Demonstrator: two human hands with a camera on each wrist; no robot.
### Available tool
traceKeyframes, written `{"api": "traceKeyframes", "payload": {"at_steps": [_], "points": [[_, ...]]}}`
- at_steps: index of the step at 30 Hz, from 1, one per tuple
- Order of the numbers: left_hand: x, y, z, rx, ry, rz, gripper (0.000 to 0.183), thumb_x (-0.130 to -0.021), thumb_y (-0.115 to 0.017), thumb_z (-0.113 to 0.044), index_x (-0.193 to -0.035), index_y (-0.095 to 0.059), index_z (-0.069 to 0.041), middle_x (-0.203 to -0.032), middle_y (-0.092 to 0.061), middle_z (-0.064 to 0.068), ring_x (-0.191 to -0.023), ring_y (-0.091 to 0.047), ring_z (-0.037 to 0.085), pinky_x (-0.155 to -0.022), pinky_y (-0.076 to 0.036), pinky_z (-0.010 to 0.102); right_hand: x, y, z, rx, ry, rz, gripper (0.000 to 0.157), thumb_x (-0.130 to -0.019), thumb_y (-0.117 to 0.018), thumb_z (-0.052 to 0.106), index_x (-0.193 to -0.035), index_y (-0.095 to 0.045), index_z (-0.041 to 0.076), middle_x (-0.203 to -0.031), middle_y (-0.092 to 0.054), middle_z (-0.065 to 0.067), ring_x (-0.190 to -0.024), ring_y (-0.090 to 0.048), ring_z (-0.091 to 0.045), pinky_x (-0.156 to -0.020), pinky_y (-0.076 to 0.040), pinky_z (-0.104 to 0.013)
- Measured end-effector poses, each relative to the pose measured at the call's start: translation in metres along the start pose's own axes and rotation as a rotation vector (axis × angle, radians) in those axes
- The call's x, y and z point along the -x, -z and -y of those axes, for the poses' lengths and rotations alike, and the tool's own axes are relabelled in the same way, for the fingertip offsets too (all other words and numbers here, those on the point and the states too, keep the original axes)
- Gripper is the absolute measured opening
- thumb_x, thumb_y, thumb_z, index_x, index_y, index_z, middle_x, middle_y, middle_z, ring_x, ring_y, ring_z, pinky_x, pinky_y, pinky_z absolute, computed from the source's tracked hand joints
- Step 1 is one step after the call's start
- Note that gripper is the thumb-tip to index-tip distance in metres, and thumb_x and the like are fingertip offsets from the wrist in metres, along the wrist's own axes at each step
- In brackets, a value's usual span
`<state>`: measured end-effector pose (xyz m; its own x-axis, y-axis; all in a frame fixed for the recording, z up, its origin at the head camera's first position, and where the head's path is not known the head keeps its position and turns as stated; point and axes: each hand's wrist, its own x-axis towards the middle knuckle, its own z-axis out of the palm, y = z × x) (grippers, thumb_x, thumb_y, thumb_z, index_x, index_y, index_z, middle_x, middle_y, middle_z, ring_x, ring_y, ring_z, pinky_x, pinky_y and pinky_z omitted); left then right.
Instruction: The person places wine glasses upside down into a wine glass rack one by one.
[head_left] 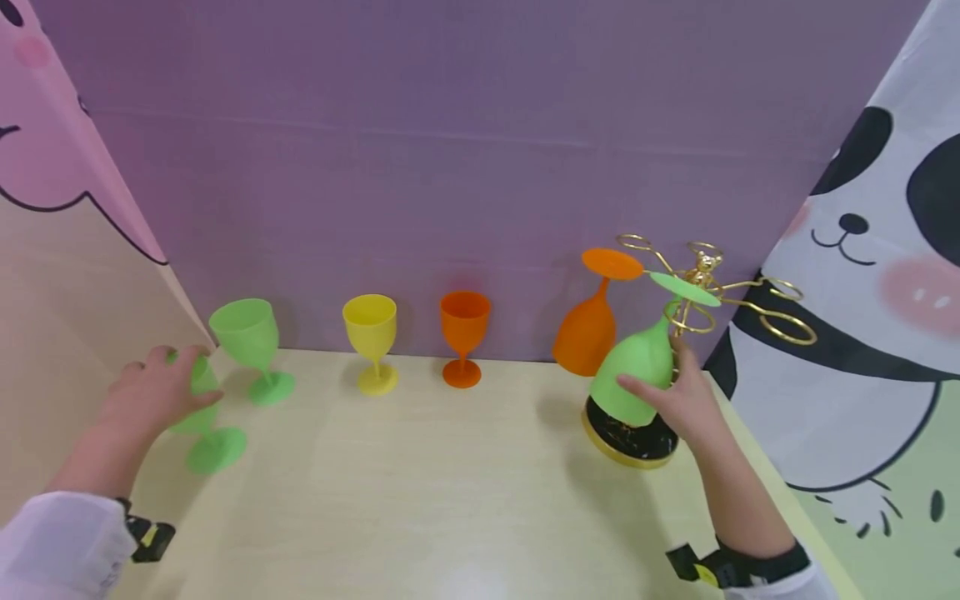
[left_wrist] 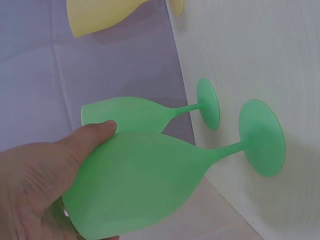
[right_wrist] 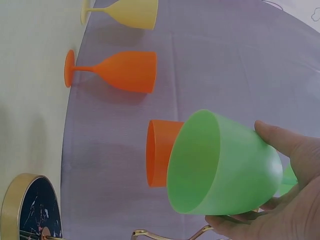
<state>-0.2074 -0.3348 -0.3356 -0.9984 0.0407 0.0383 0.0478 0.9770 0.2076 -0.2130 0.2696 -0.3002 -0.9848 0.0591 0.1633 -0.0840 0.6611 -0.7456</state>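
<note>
My left hand (head_left: 153, 387) grips the bowl of an upright green goblet (left_wrist: 145, 180) at the table's left side, its thumb along the rim end. Just behind it stands another green goblet (head_left: 247, 329). At the right, my right hand (head_left: 686, 404) holds a green goblet (head_left: 633, 375) upside down by the bowl, its mouth facing down in the head view. This goblet's foot overlaps a ring of a gold goblet rack (head_left: 705, 267); the hand and goblet hide much of the post. An orange goblet (head_left: 588, 337) hangs mouth down from the rack beside it.
A yellow goblet (head_left: 371, 325) and an orange goblet (head_left: 465, 321) stand upright along the table's back edge. The rack's round black base (head_left: 637, 442) has a gold rim. Purple cloth (head_left: 480, 167) rises behind the table, with printed panels at both sides.
</note>
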Motion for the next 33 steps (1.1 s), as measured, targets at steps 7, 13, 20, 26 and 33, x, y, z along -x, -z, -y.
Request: {"api": "traceKeyframes", "payload": {"at_steps": [7, 13, 20, 26, 33], "points": [[0.001, 0.0, -0.001, -0.007, 0.002, 0.003, 0.086, -0.081, -0.057, -0.058, -0.135, -0.024, 0.0, -0.125, -0.016, 0.047, -0.1, -0.023, 0.07, -0.074, -0.03, 0.077, 0.003, -0.001, -0.001, 0.013, -0.027, -0.002, 0.106, -0.078, -0.067, 0.048, -0.144, 0.002, 0.001, -0.14, -0.023, -0.034, -0.119, -0.033, -0.048, -0.096, -0.036, -0.061], [0.0, -0.001, 0.0, -0.014, 0.001, -0.009, 0.082, -0.082, -0.06, -0.052, -0.134, -0.024, 0.001, -0.124, -0.017, 0.048, -0.099, -0.024, 0.07, -0.073, -0.031, 0.077, 0.006, -0.002, -0.001, 0.009, -0.038, -0.008, 0.108, -0.078, -0.067, 0.049, -0.144, 0.004, 0.002, -0.143, -0.017, -0.034, -0.12, -0.032, -0.049, -0.096, -0.035, -0.061], [-0.001, -0.002, 0.002, -0.022, 0.007, -0.004, 0.085, -0.08, -0.059, -0.056, -0.134, -0.025, 0.0, -0.124, -0.018, 0.048, -0.099, -0.024, 0.069, -0.072, -0.032, 0.076, 0.013, -0.004, 0.0, 0.011, -0.021, -0.017, 0.107, -0.078, -0.067, 0.048, -0.144, 0.004, 0.002, -0.143, -0.018, -0.033, -0.118, -0.033, -0.048, -0.095, -0.035, -0.062], [-0.001, -0.002, 0.004, -0.019, 0.004, 0.002, 0.086, -0.08, -0.058, -0.058, -0.134, -0.024, 0.001, -0.124, -0.017, 0.048, -0.099, -0.023, 0.07, -0.073, -0.03, 0.077, 0.019, -0.008, 0.0, 0.016, 0.015, -0.069, 0.104, -0.077, -0.069, 0.044, -0.144, -0.002, 0.001, -0.14, -0.024, -0.032, -0.116, -0.036, -0.046, -0.095, -0.035, -0.062], [-0.001, -0.002, 0.004, -0.017, 0.005, 0.004, 0.087, -0.08, -0.057, -0.059, -0.134, -0.024, 0.001, -0.124, -0.017, 0.048, -0.099, -0.023, 0.07, -0.073, -0.03, 0.078, 0.025, -0.011, 0.0, 0.037, 0.076, -0.155, 0.098, -0.076, -0.073, 0.037, -0.142, -0.012, -0.001, -0.133, -0.031, -0.033, -0.111, -0.039, -0.045, -0.09, -0.038, -0.062]]}}
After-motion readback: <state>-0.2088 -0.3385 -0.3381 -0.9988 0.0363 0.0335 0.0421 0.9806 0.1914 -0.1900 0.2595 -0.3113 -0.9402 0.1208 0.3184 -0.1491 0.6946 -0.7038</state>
